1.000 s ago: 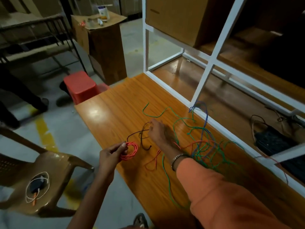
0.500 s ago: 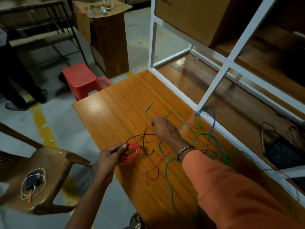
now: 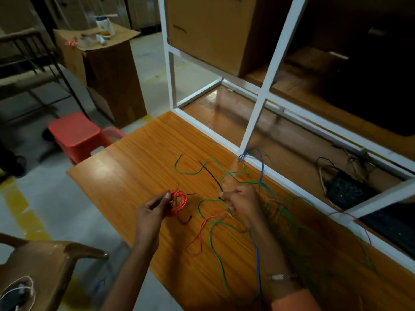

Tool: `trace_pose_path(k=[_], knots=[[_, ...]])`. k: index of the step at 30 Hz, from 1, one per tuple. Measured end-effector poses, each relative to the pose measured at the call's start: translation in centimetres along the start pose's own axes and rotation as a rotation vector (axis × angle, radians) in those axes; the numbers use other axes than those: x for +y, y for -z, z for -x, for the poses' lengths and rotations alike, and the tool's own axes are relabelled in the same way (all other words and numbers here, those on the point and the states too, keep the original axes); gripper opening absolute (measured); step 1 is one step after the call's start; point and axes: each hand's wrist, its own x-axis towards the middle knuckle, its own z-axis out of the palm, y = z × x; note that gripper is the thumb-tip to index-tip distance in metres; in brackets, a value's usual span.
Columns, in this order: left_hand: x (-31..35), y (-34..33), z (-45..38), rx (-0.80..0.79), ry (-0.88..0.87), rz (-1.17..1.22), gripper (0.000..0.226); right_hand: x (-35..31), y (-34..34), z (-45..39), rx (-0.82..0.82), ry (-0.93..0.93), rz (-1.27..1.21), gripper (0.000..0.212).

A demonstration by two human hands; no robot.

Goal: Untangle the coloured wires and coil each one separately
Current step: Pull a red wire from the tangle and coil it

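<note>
My left hand [image 3: 155, 209] pinches a small coil of red wire [image 3: 178, 204] just above the orange wooden table [image 3: 134, 167]. To its right my right hand [image 3: 242, 203] grips a black wire [image 3: 211, 173], whose free end sticks up and away over the table. Loose green wire [image 3: 190, 172], blue wire [image 3: 258, 261] and a red strand [image 3: 199, 234] lie tangled around and under my right hand. A short black piece [image 3: 185, 219] lies between my hands.
A white metal frame [image 3: 253, 122] borders the table's far edge, with a cardboard box [image 3: 208, 30] on it and a dark keyboard [image 3: 350, 189] behind. A red stool [image 3: 76, 133] and a brown plastic chair [image 3: 51, 265] stand on the floor to the left.
My right hand has drawn back toward me and lifted the black wire, whose end now stands up off the table. The left hand still holds the red coil. The camera moved closer.
</note>
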Motion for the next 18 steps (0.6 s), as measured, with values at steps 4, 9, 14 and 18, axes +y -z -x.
trace_pose_path(k=[4, 9, 14, 18], knots=[[0.6, -3.2, 0.3, 0.001, -0.148, -0.029, 0.015, 1.1, 0.8, 5.7, -0.18, -0.169, -0.147, 0.017], [0.6, -6.7, 0.9, -0.018, -0.265, -0.097, 0.021, 1.3, 2.2, 8.8, -0.177, -0.18, -0.113, 0.019], [-0.5, -9.3, 3.3, -0.098, -0.351, -0.164, 0.017, 1.2, 3.8, 10.1, -0.091, -0.2, -0.087, 0.027], [-0.8, -10.5, 5.6, -0.15, -0.421, -0.191, 0.018, 1.6, 5.6, 10.9, -0.049, -0.204, -0.132, 0.023]])
